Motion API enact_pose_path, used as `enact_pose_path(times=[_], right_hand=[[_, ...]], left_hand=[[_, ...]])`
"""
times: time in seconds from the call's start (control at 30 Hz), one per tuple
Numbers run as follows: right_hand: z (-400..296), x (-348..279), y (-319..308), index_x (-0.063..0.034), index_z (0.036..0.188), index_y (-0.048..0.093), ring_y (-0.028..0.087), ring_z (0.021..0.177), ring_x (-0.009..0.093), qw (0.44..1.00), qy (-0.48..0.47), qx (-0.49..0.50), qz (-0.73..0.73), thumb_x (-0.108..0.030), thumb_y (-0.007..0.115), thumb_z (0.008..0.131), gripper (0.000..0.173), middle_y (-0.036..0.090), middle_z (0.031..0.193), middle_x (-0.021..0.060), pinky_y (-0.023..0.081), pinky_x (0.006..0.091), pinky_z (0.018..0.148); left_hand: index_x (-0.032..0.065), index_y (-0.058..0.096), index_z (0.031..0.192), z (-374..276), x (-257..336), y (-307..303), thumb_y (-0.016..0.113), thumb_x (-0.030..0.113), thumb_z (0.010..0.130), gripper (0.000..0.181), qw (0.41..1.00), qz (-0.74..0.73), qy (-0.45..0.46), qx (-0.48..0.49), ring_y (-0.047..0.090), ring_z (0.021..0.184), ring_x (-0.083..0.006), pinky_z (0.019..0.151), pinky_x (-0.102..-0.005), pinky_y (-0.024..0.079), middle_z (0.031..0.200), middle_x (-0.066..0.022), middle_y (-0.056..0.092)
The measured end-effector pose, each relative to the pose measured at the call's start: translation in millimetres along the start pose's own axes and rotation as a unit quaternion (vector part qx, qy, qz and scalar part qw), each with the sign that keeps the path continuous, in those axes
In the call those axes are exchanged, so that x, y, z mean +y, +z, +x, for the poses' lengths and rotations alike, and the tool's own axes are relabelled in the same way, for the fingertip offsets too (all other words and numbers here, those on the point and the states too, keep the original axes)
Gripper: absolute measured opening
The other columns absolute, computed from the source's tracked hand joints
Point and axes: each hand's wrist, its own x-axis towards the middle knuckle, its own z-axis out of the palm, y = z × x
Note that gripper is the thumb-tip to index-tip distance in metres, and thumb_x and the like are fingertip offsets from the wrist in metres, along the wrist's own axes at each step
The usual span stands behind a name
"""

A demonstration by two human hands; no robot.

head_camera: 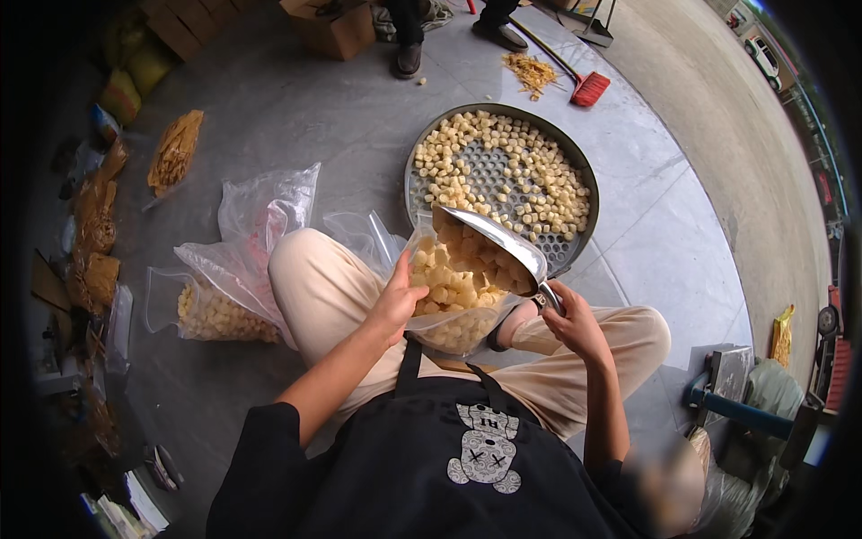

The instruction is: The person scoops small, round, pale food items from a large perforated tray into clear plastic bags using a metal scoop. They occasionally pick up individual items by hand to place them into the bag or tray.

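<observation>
My left hand [397, 300] grips the edge of a clear plastic bag [452, 330] between my knees. Pale, dried scallop-like chunks [441, 286] fill much of it. In my right hand [572, 316] is the handle of a shiny metal scoop [502, 236], tipped over the bag's mouth with more chunks under its curved back. Just beyond stands a large round metal sieve [592, 202] with a perforated bottom, and many of the same chunks [498, 131] lie spread around in it. Part of its near rim is hidden behind the scoop and bag.
Left of my knee lie a filled clear bag [225, 313] and a crumpled plastic bag [266, 202]. A red broom [590, 89] rests by a heap of yellowish strips [530, 73]. Another person's shoes [407, 60] stand near a cardboard box [337, 34]. At right is a platform scale [731, 377].
</observation>
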Motion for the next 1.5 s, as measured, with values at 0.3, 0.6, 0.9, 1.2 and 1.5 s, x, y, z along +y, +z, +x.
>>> enact_pose_path(times=[0.3, 0.6, 0.9, 1.2, 1.5], right_hand=[[-7.7, -17.0, -1.7, -0.0009, 0.109, 0.052, 0.038, 0.049, 0.005, 0.998, -0.015, 0.051, -0.028, -0.002, 0.049, 0.078, 0.032, 0.041, 0.058, -0.0033, 0.032, 0.0223, 0.044], [-19.5, -52.9, -10.4, -0.001, 0.107, 0.053, 0.04, 0.054, 0.013, 0.994, 0.002, 0.087, -0.073, -0.008, 0.051, 0.077, 0.03, 0.043, 0.061, 0.0094, 0.038, 0.028, 0.053], [-23.2, -40.5, -10.4, -0.0008, 0.104, 0.053, 0.039, 0.053, 0.012, 0.995, -0.002, 0.094, -0.025, -0.006, 0.051, 0.077, 0.028, 0.043, 0.06, 0.0082, 0.036, 0.0271, 0.051], [-28.5, -30.5, -8.3, 0.0002, 0.103, 0.053, 0.039, 0.056, 0.008, 0.995, 0.014, 0.094, 0.033, -0.004, 0.05, 0.078, 0.026, 0.044, 0.06, 0.0019, 0.035, 0.0243, 0.052], [-40.0, -27.5, -9.7, -0.002, 0.111, 0.051, 0.038, 0.047, 0.003, 0.981, 0.049, 0.111, 0.15, -0.002, 0.048, 0.081, 0.03, 0.043, 0.058, -0.004, 0.03, 0.0197, 0.042]], left_hand=[[0.0064, 0.0, 0.143, -4.2, -9.7, -3.2, 0.041, -0.004, 0.083, 0.074, 1.0, 0.016, -0.017, -0.013, 0.006, 0.138, -0.0312, 0.109, -0.037, 0.011, 0.147, -0.0233, 0.005], [0.0025, -0.003, 0.143, -4.9, -20.2, -8.9, 0.039, -0.008, 0.079, 0.077, 0.999, 0.044, -0.029, 0.009, 0.009, 0.138, -0.0321, 0.109, -0.0362, 0.012, 0.148, -0.0221, 0.008], [0.0018, 0.018, 0.14, 2.7, -10.4, -5.0, 0.04, -0.009, 0.078, 0.067, 0.973, 0.228, 0.021, -0.034, 0.026, 0.132, -0.0307, 0.105, -0.0359, 0.026, 0.143, -0.0205, 0.025], [0.0025, 0.06, 0.103, 86.2, -14.9, 20.3, 0.047, -0.007, 0.076, 0.031, 0.71, 0.658, 0.206, -0.141, 0.053, 0.105, -0.0327, 0.092, -0.0348, 0.043, 0.111, -0.019, 0.057], [0.0041, 0.06, 0.084, 104.9, -41.0, 3.0, 0.062, 0.002, 0.071, 0.013, 0.679, 0.645, 0.328, -0.12, 0.054, 0.092, -0.0319, 0.079, -0.0378, 0.045, 0.087, -0.0123, 0.059]])
